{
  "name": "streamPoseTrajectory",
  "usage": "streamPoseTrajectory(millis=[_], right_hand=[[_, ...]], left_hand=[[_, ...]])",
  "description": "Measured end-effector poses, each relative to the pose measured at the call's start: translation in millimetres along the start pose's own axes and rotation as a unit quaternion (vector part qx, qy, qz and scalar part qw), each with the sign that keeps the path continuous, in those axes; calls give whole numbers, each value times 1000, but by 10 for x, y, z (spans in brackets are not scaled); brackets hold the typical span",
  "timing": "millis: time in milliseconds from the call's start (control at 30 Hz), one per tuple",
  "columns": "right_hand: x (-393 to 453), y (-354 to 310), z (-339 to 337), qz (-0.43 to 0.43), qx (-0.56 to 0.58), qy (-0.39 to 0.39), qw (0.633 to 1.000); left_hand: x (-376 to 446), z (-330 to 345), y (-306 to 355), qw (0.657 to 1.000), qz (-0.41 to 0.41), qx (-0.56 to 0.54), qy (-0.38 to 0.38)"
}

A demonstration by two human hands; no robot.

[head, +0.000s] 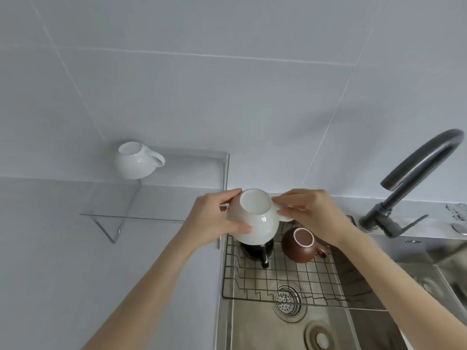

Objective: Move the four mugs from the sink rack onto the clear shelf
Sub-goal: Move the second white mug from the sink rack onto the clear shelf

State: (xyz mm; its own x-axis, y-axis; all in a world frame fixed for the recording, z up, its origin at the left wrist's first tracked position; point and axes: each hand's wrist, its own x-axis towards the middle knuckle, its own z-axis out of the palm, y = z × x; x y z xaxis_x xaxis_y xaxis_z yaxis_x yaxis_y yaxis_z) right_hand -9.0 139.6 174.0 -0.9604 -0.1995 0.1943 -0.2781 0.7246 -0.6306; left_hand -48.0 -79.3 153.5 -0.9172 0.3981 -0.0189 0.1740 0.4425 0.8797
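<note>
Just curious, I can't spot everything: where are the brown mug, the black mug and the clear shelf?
brown mug (300,251): head view, upturned side wall.
black mug (255,250): head view, body below the held mug.
clear shelf (197,157): head view, bare top surface.

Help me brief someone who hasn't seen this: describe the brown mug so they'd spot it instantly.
Start at the steel sink under the dark faucet. On the wire rack across it, the brown mug sits upside down at the back right. It is the only brown one; its neighbour is black.
</note>
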Motion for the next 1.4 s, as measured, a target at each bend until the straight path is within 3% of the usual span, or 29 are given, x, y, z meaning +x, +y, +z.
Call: streamPoseTrajectory(millis=[233,500,700,867,1400], right_hand=[[665,-799,335,0,48,25,999],[1203,-1354,1219,17,77,25,997],[1504,-1464,1718,48,87,32,995],[1565,-1439,2002,72,80,47,993],[1642,-1393,2273,63,104,64,991]], left_hand=[[-110,-1017,-207,996,19,-84,29],[-151,-1785,-741,996,-31,-35,79],[-63,-2059,-1182,992,-60,-22,107],[64,-2187,-1411,996,-51,-44,61],[105,-2303,-1672,995,-51,-74,40]])
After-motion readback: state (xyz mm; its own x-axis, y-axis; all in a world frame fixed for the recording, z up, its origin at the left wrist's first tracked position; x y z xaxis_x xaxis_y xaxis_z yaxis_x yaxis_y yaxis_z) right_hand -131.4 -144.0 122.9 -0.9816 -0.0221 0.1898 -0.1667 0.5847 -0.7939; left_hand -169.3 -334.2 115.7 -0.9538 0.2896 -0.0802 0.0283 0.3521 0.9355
